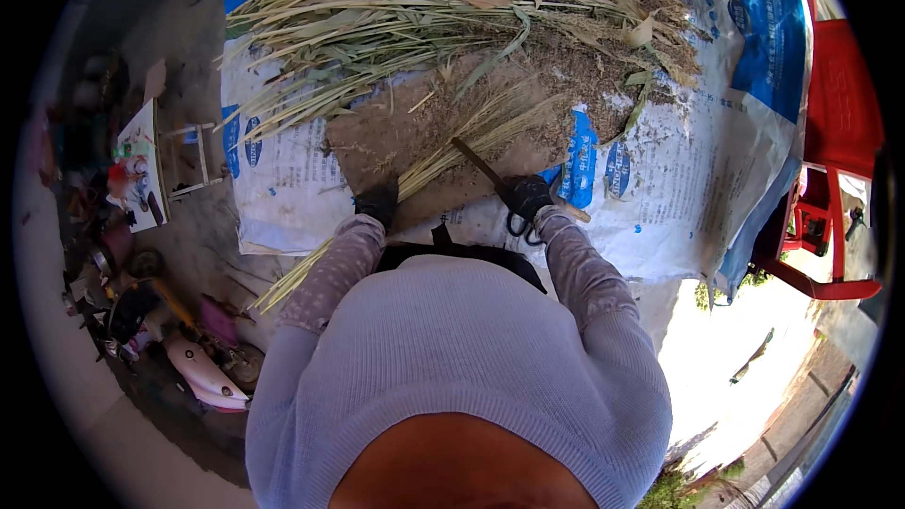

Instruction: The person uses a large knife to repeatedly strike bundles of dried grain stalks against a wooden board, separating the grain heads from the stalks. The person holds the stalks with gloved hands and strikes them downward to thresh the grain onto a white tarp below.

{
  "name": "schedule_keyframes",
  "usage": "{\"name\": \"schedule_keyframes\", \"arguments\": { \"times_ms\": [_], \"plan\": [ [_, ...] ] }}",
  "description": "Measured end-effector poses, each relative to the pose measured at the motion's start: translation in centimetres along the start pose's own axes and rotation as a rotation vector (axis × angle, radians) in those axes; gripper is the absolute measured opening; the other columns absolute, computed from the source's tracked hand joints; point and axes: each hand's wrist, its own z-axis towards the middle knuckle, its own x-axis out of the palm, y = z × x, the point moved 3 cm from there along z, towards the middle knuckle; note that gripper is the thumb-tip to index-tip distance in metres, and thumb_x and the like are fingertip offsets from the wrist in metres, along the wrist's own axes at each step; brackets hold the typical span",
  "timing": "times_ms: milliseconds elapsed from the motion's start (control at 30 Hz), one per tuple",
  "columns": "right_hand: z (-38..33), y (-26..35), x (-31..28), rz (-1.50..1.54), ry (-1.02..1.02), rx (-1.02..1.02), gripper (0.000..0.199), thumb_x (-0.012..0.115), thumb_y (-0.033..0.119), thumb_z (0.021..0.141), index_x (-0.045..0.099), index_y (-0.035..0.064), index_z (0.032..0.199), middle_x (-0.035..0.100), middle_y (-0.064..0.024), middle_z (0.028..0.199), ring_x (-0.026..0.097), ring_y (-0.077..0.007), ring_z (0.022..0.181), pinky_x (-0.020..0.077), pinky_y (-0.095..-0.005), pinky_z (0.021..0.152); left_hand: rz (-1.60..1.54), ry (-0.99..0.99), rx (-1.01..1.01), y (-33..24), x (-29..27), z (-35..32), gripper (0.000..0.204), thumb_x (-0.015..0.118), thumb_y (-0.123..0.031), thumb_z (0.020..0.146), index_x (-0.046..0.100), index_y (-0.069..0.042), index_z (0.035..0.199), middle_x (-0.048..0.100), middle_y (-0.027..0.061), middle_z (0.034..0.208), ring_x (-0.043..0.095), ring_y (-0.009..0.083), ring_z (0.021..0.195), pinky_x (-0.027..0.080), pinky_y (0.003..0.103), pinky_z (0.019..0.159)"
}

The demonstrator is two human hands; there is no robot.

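My left hand (379,201), in a dark glove, grips a bundle of long pale straw stalks (443,155) that lies across a brown board (396,146). The stalks' seed heads fan out toward the upper right. In a dark glove too, my right hand (525,194) holds a thin dark blade (476,162) by its handle, the blade resting across the bundle. A pair of black-handled scissors (518,224) lies just below my right hand.
A big heap of dry grass stalks (452,9) covers the far part of white and blue woven sacks (688,160) spread on the ground. A red plastic chair (834,151) stands at the right. Scooters (189,358) and clutter sit at the left.
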Motion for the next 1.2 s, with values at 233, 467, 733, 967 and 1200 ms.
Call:
{"name": "schedule_keyframes", "arguments": {
  "times_ms": [233,467,733,967,1200],
  "plan": [
    [-0.4,-10.9,-3.7,0.225,-0.391,0.733,0.046,0.046,0.049,0.086,0.064,0.0074,0.082,0.063,-0.0168,0.071,0.061,-0.037,0.07,0.0477,-0.0477,0.063,-0.166,-0.022,0.037,-0.4,-2.2,-1.5,0.032,0.038,-0.017,0.089,0.052,-0.009,0.117,0.06,0.0197,0.106,0.061,0.0354,0.089,0.049,0.047,0.073],
    [-5.2,-4.5,1.5,0.426,-0.595,0.599,0.043,0.053,0.045,0.085,0.061,0.0044,0.074,0.058,-0.0206,0.061,0.057,-0.0373,0.055,0.0417,-0.0459,0.048,-0.622,0.199,0.178,-0.6,-1.1,-2.9,0.036,0.063,-0.023,0.077,0.058,-0.005,0.108,0.063,0.0157,0.097,0.061,0.0284,0.092,0.048,0.039,0.08],
    [-7.4,-1.6,1.3,0.533,-0.647,0.639,0.046,0.057,0.044,0.084,0.062,0.0002,0.071,0.058,-0.0217,0.058,0.059,-0.0373,0.054,0.0419,-0.0456,0.047,-1.579,0.681,0.106,-3.1,-1.7,-7.5,0.037,0.067,-0.024,0.08,0.054,-0.001,0.106,0.063,0.01,0.085,0.06,0.0189,0.08,0.049,0.031,0.074],
    [-7.3,-2.0,1.4,0.53,-0.618,0.641,0.043,0.06,0.043,0.083,0.063,0.001,0.073,0.061,-0.02,0.062,0.061,-0.0348,0.056,0.0428,-0.0431,0.048,-1.563,0.698,0.193,-1.1,-0.5,-5.1,0.032,0.06,-0.028,0.087,0.057,-0.003,0.107,0.063,0.0069,0.09,0.059,0.0151,0.086,0.048,0.028,0.077],
    [-7.8,-2.5,2.9,0.581,-0.687,0.642,0.042,0.059,0.043,0.084,0.063,0.0017,0.074,0.061,-0.0196,0.063,0.062,-0.0321,0.057,0.0435,-0.0415,0.049,-1.672,0.771,0.26,-3.1,-2.6,-7.5,0.039,0.067,-0.025,0.081,0.055,0.0,0.109,0.063,0.0086,0.093,0.057,0.0213,0.099,0.043,0.033,0.091]
  ]
}}
